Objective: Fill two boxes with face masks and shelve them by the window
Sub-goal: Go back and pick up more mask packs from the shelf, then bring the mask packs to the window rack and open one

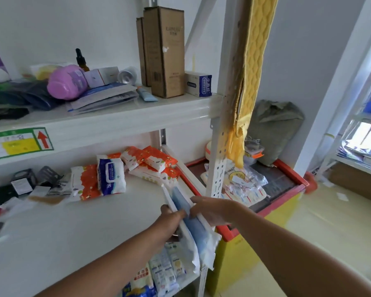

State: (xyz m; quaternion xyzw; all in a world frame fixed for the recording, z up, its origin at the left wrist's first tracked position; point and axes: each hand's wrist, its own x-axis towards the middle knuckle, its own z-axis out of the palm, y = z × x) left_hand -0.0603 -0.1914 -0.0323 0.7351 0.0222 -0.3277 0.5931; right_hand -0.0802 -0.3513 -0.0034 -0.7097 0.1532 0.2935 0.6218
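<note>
A stack of blue and white face mask packs [191,230] stands on edge at the right end of the middle white shelf [73,232]. My left hand [172,214] presses the stack's left side, and my right hand [212,210] grips its right side and top. The stack hangs partly over the shelf's front right corner. No box for the masks is visible. The window [364,136] shows at the far right.
Orange tissue packs [150,162] and a blue wipes pack [111,175] lie behind the stack. A perforated shelf post [217,168] rises right of my hands. A red-rimmed yellow chest [266,211] sits beyond it. Packets [165,273] fill the shelf below.
</note>
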